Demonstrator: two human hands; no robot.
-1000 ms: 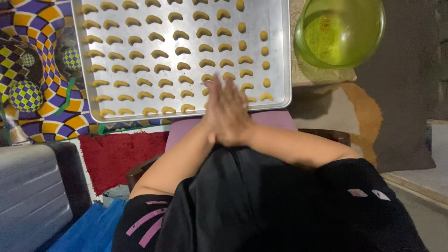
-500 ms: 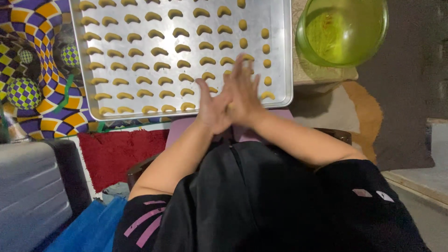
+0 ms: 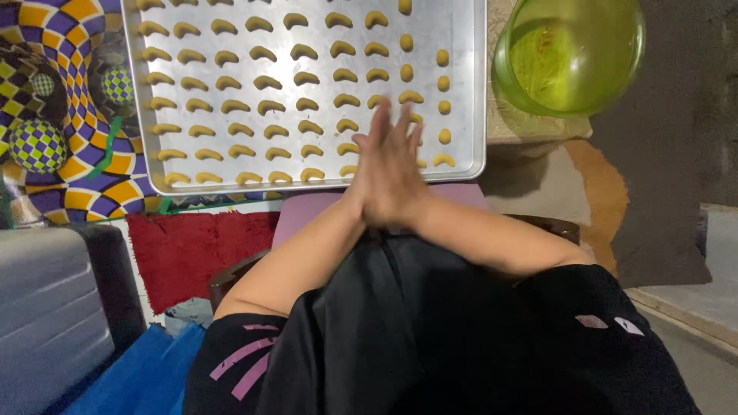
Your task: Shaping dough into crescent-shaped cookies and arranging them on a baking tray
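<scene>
My left hand (image 3: 367, 180) and my right hand (image 3: 407, 165) are pressed flat together, palm to palm, with the fingers stretched forward over the near right edge of a metal baking tray (image 3: 463, 100). Anything between the palms is hidden. Rows of small yellow crescent-shaped dough pieces (image 3: 269, 81) cover the tray, and a few round pieces lie along its right side. A translucent green bowl (image 3: 569, 58) stands to the right of the tray.
A purple, yellow and orange patterned mat (image 3: 65, 100) lies left of the tray. A pink board (image 3: 307, 211) sits under the tray's near edge, beside a red rug (image 3: 192, 246). At lower left are a grey case (image 3: 46, 315) and blue cloth (image 3: 138, 376).
My joined palms have slid against each other, with the fingers shifting from a right lean back to straight ahead. The tray and bowl stay put.
</scene>
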